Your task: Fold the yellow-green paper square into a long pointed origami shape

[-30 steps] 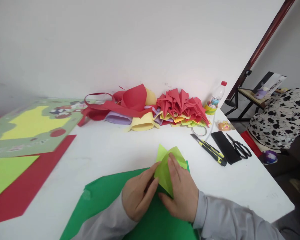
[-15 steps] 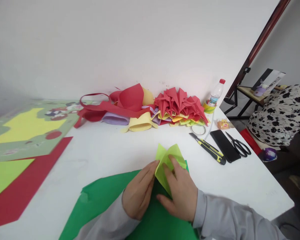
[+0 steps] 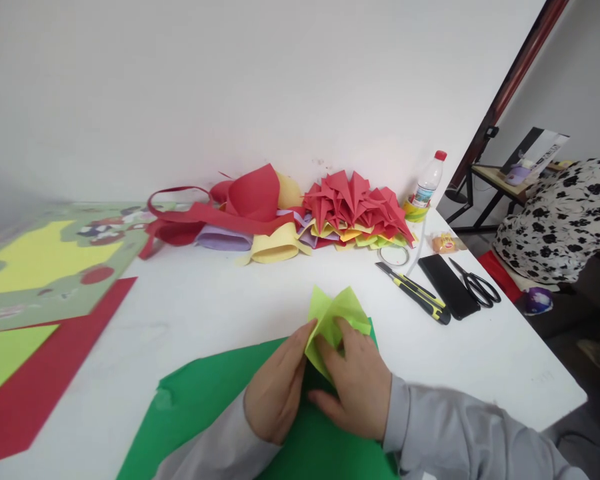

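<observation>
A yellow-green sheet of folded paper (image 3: 345, 305) stands up between my hands, its pointed flaps spread at the top. My left hand (image 3: 276, 387) is closed on the paper's left edge, fingers pressed together. With curled fingers my right hand (image 3: 357, 380) grips the inner folds; its thumb sits apart, lower down. Some fingertips are hidden by the folds. Beneath both hands lies a large green sheet (image 3: 200, 393) on the white table (image 3: 220, 300).
Red folded-paper pieces (image 3: 350, 200) and curled paper shapes (image 3: 250, 207) lie along the wall. To the right are a box cutter (image 3: 415, 293), a black case (image 3: 449, 287), scissors (image 3: 477, 283), and a bottle (image 3: 427, 183). Red paper (image 3: 45, 387) lies left. A person in floral clothing (image 3: 560, 227) is beyond.
My right fingers have curled further into the paper's folds, and the flaps stand slightly more spread. My left hand keeps its place on the edge. The view has shifted slightly.
</observation>
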Demonstrator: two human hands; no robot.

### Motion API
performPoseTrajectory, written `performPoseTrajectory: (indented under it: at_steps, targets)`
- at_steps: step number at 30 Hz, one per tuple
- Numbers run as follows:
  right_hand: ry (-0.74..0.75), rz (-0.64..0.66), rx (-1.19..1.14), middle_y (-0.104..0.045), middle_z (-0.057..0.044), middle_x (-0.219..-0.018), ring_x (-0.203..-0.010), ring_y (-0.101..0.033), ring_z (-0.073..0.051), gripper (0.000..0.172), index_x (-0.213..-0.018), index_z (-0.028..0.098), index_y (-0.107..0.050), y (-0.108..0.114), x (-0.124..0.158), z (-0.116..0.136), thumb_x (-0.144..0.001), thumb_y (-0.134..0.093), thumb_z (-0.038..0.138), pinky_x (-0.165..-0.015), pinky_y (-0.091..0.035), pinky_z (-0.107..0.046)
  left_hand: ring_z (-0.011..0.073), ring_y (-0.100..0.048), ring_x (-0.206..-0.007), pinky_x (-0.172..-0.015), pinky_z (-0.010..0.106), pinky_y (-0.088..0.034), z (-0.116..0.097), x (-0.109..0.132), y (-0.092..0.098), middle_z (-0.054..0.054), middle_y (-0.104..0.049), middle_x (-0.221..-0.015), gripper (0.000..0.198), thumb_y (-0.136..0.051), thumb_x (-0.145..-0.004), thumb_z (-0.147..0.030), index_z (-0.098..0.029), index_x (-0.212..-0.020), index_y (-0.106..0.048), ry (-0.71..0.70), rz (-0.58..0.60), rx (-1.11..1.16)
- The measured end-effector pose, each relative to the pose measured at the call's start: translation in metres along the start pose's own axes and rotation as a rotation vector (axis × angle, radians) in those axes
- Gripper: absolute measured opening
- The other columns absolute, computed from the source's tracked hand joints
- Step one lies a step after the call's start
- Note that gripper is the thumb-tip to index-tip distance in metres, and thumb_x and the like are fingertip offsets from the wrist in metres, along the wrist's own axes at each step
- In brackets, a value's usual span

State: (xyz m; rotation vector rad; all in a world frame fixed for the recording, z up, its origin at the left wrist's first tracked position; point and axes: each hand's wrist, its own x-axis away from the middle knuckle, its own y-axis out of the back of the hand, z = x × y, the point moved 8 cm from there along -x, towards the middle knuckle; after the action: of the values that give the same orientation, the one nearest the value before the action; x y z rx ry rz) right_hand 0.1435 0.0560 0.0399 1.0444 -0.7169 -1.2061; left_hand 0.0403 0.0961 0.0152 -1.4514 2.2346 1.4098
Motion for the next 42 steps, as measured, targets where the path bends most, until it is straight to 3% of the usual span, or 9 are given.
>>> performPoseTrajectory:
  at_steps: [4,8,9,10,11,17,28,35,42]
  targets:
    - [-0.014,-0.010,0.005,-0.048,-0.020,-0.126,-0.112,-0.047,-0.035,0.069,-0.136,0.017,-0.039,-0.002,0.001,-0.001,-0.079,-0.066,0.045,-0.090,-0.042,-0.052,0.0205,-0.052,-0.125,-0.105,0.035,-0.045,0.007,0.000,0.003,0.003,-0.051,-0.141,0.046,-0.028,-0.096,-0.015,-0.028,-0.135,-0.050,0.059,-0.048,0.091]
    - [0.052,-0.013,0.022,-0.048,-0.018,-0.132,-0.120,-0.041,-0.034,0.067,-0.137,0.016,-0.037,-0.003,0.003,0.004,-0.083,-0.062,0.046,-0.097,-0.037,-0.053,0.0214,-0.057,-0.119,-0.101,0.034,-0.048,0.014,0.000,0.002,0.003,-0.055,-0.137,0.043,-0.032,-0.093,-0.017,-0.026,-0.122,-0.063,0.092,-0.002,0.136]
    - [0.058,-0.012,0.030,-0.047,-0.018,-0.133,-0.121,-0.041,-0.035,0.069,-0.138,0.015,-0.037,-0.003,0.003,0.005,-0.082,-0.063,0.046,-0.097,-0.037,-0.053,0.0217,-0.055,-0.121,-0.103,0.035,-0.047,0.014,0.001,-0.003,0.003,-0.054,-0.137,0.044,-0.033,-0.092,-0.015,-0.025,-0.128,-0.058,0.092,0.037,0.146]
    - [0.052,-0.012,0.039,-0.048,-0.018,-0.132,-0.119,-0.041,-0.035,0.071,-0.138,0.014,-0.037,-0.002,0.003,0.004,-0.081,-0.064,0.046,-0.095,-0.038,-0.052,0.0214,-0.056,-0.121,-0.103,0.036,-0.046,0.013,0.002,0.004,0.004,-0.056,-0.135,0.047,-0.031,-0.092,-0.013,-0.024,-0.131,-0.054,0.087,-0.062,0.144]
    - [0.039,-0.011,0.049,-0.049,-0.018,-0.129,-0.116,-0.043,-0.035,0.072,-0.137,0.014,-0.037,-0.002,0.002,0.004,-0.079,-0.066,0.046,-0.093,-0.039,-0.052,0.0205,-0.053,-0.123,-0.105,0.037,-0.044,0.013,0.003,0.003,0.003,-0.054,-0.137,0.050,-0.029,-0.092,-0.012,-0.025,-0.136,-0.048,0.119,-0.089,0.137]
    - [0.017,0.000,0.064,-0.050,-0.016,-0.122,-0.107,-0.046,-0.033,0.072,-0.138,0.019,-0.036,-0.001,0.001,0.004,-0.078,-0.068,0.044,-0.087,-0.042,-0.051,0.0220,-0.043,-0.132,-0.111,0.040,-0.037,0.003,0.007,-0.012,0.006,-0.044,-0.146,0.052,-0.026,-0.096,-0.016,-0.023,-0.147,-0.027,0.197,-0.063,0.115]
    - [0.055,-0.045,0.073,-0.046,-0.016,-0.133,-0.119,-0.040,-0.036,0.074,-0.139,0.017,-0.035,-0.003,0.003,0.005,-0.078,-0.070,0.040,-0.096,-0.038,-0.054,0.0204,-0.047,-0.129,-0.107,0.036,-0.042,0.005,0.005,-0.011,0.004,-0.047,-0.144,0.052,-0.026,-0.095,-0.014,-0.027,-0.145,-0.029,0.100,-0.066,0.093]
    - [0.012,-0.031,0.089,-0.052,-0.018,-0.124,-0.105,-0.048,-0.034,0.081,-0.143,0.012,-0.027,-0.007,0.004,0.002,-0.079,-0.067,0.041,-0.088,-0.044,-0.052,0.0207,-0.051,-0.125,-0.104,0.034,-0.045,0.012,0.006,-0.014,0.006,-0.050,-0.141,0.052,-0.028,-0.094,-0.014,-0.024,-0.145,-0.030,0.082,-0.062,0.048]
    - [0.000,0.007,0.001,-0.050,-0.018,-0.124,-0.106,-0.045,-0.034,0.083,-0.142,0.009,-0.028,-0.002,0.002,0.000,-0.077,-0.066,0.044,-0.090,-0.042,-0.053,0.0256,-0.040,-0.134,-0.108,0.042,-0.041,-0.009,0.000,-0.010,0.011,-0.040,-0.148,0.059,-0.031,-0.092,-0.011,-0.021,-0.149,-0.019,-0.033,-0.088,-0.066]
